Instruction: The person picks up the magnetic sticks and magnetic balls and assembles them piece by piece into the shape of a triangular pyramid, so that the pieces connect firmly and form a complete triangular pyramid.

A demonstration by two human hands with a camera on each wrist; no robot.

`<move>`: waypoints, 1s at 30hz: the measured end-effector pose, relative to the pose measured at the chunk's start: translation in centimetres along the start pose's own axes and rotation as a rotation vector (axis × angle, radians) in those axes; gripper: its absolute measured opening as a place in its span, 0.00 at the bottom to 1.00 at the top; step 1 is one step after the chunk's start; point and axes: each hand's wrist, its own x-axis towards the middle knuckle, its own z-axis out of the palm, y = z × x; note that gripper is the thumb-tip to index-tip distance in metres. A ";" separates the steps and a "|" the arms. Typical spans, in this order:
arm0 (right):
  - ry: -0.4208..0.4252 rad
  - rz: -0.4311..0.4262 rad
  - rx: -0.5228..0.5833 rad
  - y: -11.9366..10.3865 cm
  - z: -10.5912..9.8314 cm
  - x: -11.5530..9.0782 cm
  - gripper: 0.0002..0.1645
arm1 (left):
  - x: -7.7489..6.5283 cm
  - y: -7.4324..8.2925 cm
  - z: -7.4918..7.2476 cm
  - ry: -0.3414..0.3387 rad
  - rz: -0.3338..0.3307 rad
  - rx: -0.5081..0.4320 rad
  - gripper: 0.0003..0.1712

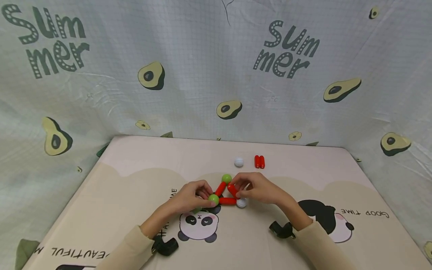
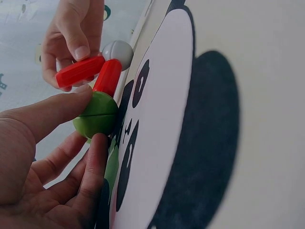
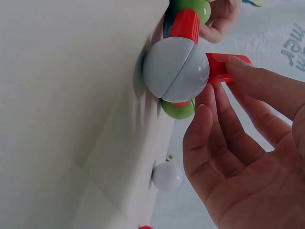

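On the mat (image 1: 135, 195), near its middle, stands a small triangle (image 1: 227, 192) made of red rods and balls. The left hand (image 1: 192, 197) pinches the green ball (image 1: 213, 199) at the left corner between thumb and fingertip; the left wrist view shows this clearly. The right hand (image 1: 258, 189) holds the right rod (image 1: 232, 189) with bent fingers, just above the white ball (image 1: 241, 203) at the right corner. A bottom rod (image 1: 227, 201) lies flat between these two balls, and a left rod (image 1: 220, 188) goes up to a second green ball (image 1: 226, 178) at the top.

The pieces look like hard, smooth plastic, so they are probably light and stiff, not fragile. The balls are glossy with a seam around the middle, and they may slip or roll if taken loosely. The rods are short cylinders with rounded ends, easier to take at the middle of their length. The joints seem to hold only by contact, maybe by magnets, so a strong pull could separate them; it seems better to steady a ball while a rod is moved.

Behind the triangle, well apart, lie a spare white ball (image 1: 239, 162) and two spare rods (image 1: 259, 161) side by side. The mat is soft-looking, printed with a panda (image 1: 198, 225). A cloth (image 1: 216, 67) with avocado prints hangs behind.
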 end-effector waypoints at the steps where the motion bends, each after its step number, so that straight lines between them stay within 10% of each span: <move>1: -0.001 0.001 0.000 0.0 0.0 0.0 0.15 | 0.0 0.0 0.0 0.000 0.000 -0.001 0.16; 30: -0.012 -0.005 0.002 0.0 0.0 0.0 0.15 | 0.0 -0.3 0.0 -0.002 0.017 -0.011 0.17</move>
